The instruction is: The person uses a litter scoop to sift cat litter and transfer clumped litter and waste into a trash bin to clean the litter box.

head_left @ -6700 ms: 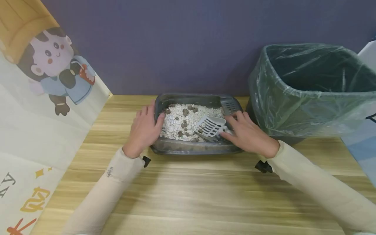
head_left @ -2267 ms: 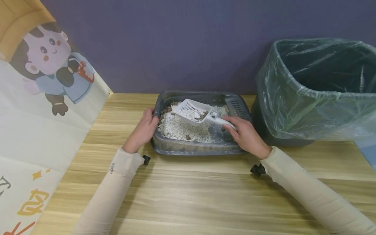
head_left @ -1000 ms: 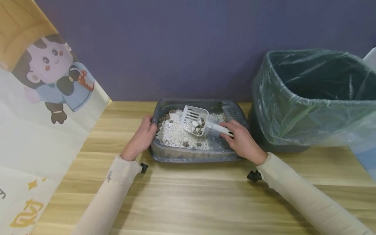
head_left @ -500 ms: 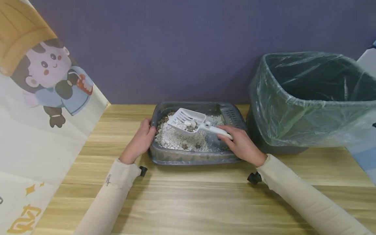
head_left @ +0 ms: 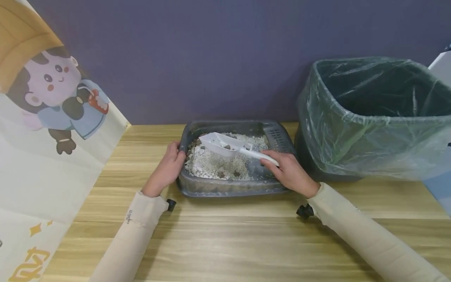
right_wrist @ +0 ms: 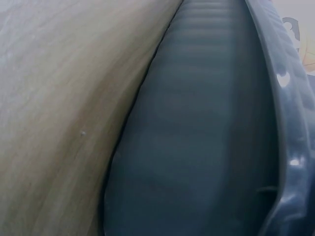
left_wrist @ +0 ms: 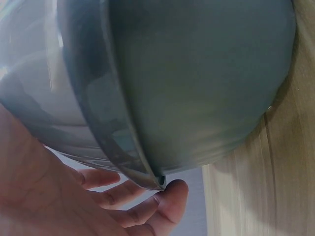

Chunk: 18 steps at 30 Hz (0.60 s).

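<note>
A grey litter box [head_left: 232, 188] stands on the table, with pale litter [head_left: 211, 166] and brown clumps in it. My left hand [head_left: 165, 168] grips the box's left end; in the left wrist view its fingers [left_wrist: 170, 199] curl under the rim. The white slotted litter scoop [head_left: 225, 147] is held above the litter, tilted, with a few clumps in its bowl. Its handle lies in the grip of my right hand [head_left: 290, 174]. The right wrist view shows only the box's outer wall [right_wrist: 197, 128] and rim, not the hand.
A dark bin [head_left: 317, 166] lined with a clear greenish bag [head_left: 373, 145] stands to the right of the box, its mouth uncovered. Behind rises a purple wall [head_left: 211, 58]. A panel with a cartoon figure [head_left: 67, 90] borders the wooden table [head_left: 225, 235] on the left.
The right hand has taken up the scoop from the box and gathered clumps; most recently the scoop's bowl has tilted. Litter has shifted left, baring the box floor at right. The left hand now grips the rim.
</note>
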Motion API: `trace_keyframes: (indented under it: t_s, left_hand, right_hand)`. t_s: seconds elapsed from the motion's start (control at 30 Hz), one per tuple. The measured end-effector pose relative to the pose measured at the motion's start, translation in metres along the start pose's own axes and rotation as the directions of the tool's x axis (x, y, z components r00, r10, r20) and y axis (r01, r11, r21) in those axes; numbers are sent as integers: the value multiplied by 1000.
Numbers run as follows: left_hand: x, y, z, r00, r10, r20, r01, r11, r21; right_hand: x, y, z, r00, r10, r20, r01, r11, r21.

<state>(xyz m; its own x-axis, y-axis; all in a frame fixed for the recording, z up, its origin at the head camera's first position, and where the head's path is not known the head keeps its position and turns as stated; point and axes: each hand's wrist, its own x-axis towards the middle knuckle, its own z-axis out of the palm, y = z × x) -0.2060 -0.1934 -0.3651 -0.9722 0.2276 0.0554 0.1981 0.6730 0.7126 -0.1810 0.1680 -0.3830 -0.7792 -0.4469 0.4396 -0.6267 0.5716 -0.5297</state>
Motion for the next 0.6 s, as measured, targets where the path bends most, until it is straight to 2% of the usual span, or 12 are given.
trace_keyframes:
  t_s: [0.27, 0.6]
  left_hand:
    - [1, -1, 2, 1000, 1, 9, -1, 1000, -16]
    - [2, -2, 1, 1000, 6, 8, -6, 1000, -3]
  right_hand:
    - [0, 1, 0, 1000, -3, -5, 3, 1000, 4]
    - [0, 1, 2, 998, -6, -61, 6, 1000, 11]
